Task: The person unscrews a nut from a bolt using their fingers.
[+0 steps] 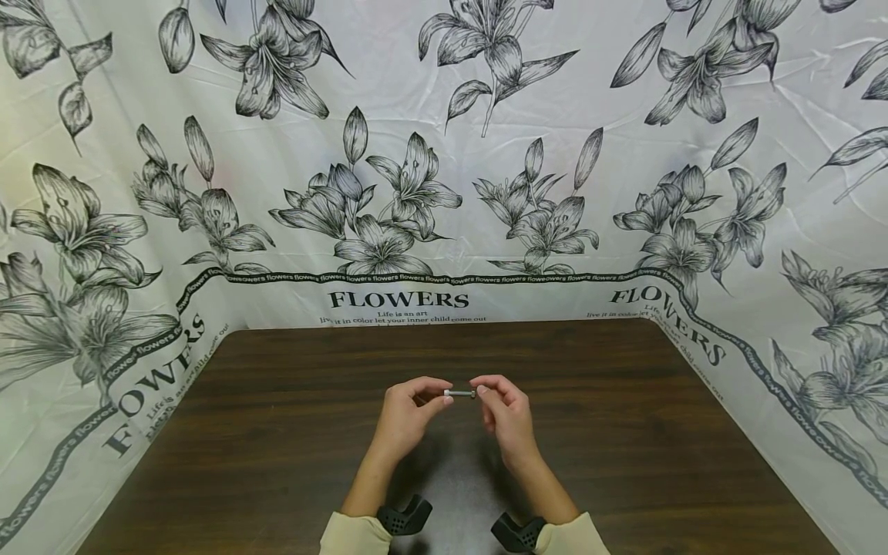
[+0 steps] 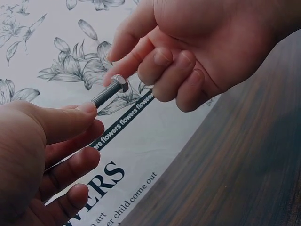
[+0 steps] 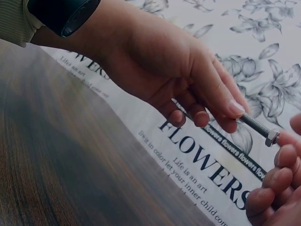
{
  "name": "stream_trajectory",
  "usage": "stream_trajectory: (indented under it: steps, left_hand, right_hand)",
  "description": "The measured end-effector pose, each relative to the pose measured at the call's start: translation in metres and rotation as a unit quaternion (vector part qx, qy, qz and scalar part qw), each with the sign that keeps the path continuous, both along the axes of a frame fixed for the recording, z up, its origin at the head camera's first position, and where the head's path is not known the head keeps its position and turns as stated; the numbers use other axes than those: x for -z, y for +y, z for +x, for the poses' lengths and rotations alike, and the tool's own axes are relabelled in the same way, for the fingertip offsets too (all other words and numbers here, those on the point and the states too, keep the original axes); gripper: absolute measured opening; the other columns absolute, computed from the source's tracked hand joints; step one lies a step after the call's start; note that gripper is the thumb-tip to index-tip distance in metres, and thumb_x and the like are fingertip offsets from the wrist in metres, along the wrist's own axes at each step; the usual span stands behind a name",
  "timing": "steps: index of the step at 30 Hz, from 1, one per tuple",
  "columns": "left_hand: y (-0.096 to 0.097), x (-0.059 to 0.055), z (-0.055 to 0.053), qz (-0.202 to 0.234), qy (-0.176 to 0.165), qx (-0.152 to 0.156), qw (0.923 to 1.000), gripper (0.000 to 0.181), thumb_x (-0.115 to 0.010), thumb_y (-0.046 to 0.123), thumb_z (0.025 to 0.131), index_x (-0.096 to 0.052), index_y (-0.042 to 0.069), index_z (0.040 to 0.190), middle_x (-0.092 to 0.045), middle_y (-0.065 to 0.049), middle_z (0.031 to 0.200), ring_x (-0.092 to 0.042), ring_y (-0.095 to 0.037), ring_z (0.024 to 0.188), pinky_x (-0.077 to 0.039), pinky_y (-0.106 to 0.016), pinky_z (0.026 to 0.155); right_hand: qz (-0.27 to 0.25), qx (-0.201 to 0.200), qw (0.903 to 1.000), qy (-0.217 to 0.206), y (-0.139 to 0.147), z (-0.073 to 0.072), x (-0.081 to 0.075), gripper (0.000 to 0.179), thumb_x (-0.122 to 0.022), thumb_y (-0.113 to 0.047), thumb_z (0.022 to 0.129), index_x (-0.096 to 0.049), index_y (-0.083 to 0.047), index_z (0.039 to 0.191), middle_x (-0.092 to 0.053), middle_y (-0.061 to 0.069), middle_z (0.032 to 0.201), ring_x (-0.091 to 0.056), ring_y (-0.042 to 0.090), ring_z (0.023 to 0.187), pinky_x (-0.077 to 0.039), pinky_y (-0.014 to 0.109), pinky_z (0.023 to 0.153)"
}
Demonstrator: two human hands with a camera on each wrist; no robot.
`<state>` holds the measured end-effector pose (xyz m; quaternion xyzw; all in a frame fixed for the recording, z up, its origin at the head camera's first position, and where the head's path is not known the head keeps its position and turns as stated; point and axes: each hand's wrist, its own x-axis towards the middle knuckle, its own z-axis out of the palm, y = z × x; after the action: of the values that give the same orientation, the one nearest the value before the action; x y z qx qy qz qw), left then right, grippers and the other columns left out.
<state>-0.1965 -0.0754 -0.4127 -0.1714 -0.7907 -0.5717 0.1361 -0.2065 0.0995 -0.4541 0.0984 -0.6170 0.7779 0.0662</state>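
Note:
A grey metal bolt (image 1: 461, 394) lies level between the two hands, above the dark table. My left hand (image 1: 405, 416) pinches its left end between thumb and index finger; its other fingers are spread loosely below, as the left wrist view shows. The threaded shank (image 2: 106, 95) runs out to a hexagonal piece (image 2: 122, 84) at the far end. My right hand (image 1: 509, 420) is at that end, a fingertip right by the hexagonal piece. Its thumb and index finger stand apart, and its other fingers bend toward the palm (image 2: 211, 47).
The brown wood-grain table (image 1: 277, 462) spreads under both hands. A white cloth (image 1: 444, 216) with black flower prints and lettering hangs behind it and along both sides. Black devices are strapped to the left wrist (image 1: 405, 515) and right wrist (image 1: 518, 532).

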Motion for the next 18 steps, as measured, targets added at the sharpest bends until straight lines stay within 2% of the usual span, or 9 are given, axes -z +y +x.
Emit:
stream_trajectory:
  steps: [3,7,9,11,14,18]
  left_hand:
    - [0.0,0.005,-0.003,0.003,-0.002,-0.003,1.0,0.015,-0.075,-0.003,0.08,-0.074,0.005,0.092,-0.07,-0.007,0.08,-0.062,-0.02,0.067,-0.05,-0.029,0.062]
    - [-0.002,0.025,-0.015,0.009,-0.002,-0.005,0.9999,0.016,-0.077,0.0,0.08,-0.075,0.011,0.091,-0.07,0.001,0.079,-0.061,-0.014,0.066,-0.05,-0.027,0.061]
    - [-0.002,0.023,-0.014,0.008,-0.003,-0.003,1.0,0.017,-0.077,-0.001,0.08,-0.075,0.011,0.092,-0.07,0.001,0.079,-0.061,-0.014,0.066,-0.05,-0.027,0.061]
    - [-0.002,0.016,-0.009,0.006,-0.004,0.001,1.0,0.016,-0.076,-0.001,0.08,-0.075,0.009,0.092,-0.07,-0.002,0.079,-0.061,-0.016,0.066,-0.05,-0.026,0.061]
    - [0.0,0.0,0.0,0.003,-0.005,0.004,1.0,0.015,-0.075,-0.003,0.08,-0.074,0.005,0.092,-0.07,-0.007,0.08,-0.062,-0.019,0.067,-0.05,-0.027,0.062]
    - [0.0,0.001,0.0,0.001,-0.003,0.003,1.0,0.015,-0.075,-0.003,0.08,-0.074,0.005,0.092,-0.07,-0.007,0.08,-0.062,-0.02,0.067,-0.049,-0.028,0.062]
  right_hand:
    - [0.018,0.004,0.9996,-0.022,0.0,0.001,-0.005,0.02,-0.049,-0.002,0.1,-0.059,0.014,0.107,-0.042,0.002,0.056,-0.038,0.01,0.047,-0.031,0.023,0.045]
    - [0.045,0.015,0.998,-0.041,-0.001,0.0,-0.003,0.025,-0.052,-0.011,0.101,-0.062,0.011,0.098,-0.041,0.001,0.053,-0.038,0.009,0.045,-0.032,0.022,0.043]
    - [0.055,0.023,0.9969,-0.052,-0.002,-0.002,0.002,0.031,-0.054,-0.018,0.101,-0.061,0.011,0.094,-0.041,0.0,0.051,-0.037,0.009,0.043,-0.031,0.022,0.042]
    - [0.065,0.023,0.9959,-0.058,-0.002,-0.004,0.006,0.038,-0.055,-0.025,0.1,-0.061,0.011,0.092,-0.04,-0.001,0.05,-0.036,0.008,0.043,-0.031,0.022,0.041]
    - [0.072,0.014,0.9939,-0.082,-0.002,0.0,-0.002,0.038,-0.054,-0.025,0.101,-0.063,0.008,0.085,-0.041,0.001,0.05,-0.035,0.009,0.042,-0.031,0.021,0.041]
    - [0.08,-0.004,0.9914,-0.104,-0.003,0.002,-0.009,0.033,-0.052,-0.019,0.102,-0.066,-0.002,0.078,-0.043,0.001,0.052,-0.035,0.008,0.043,-0.031,0.02,0.042]
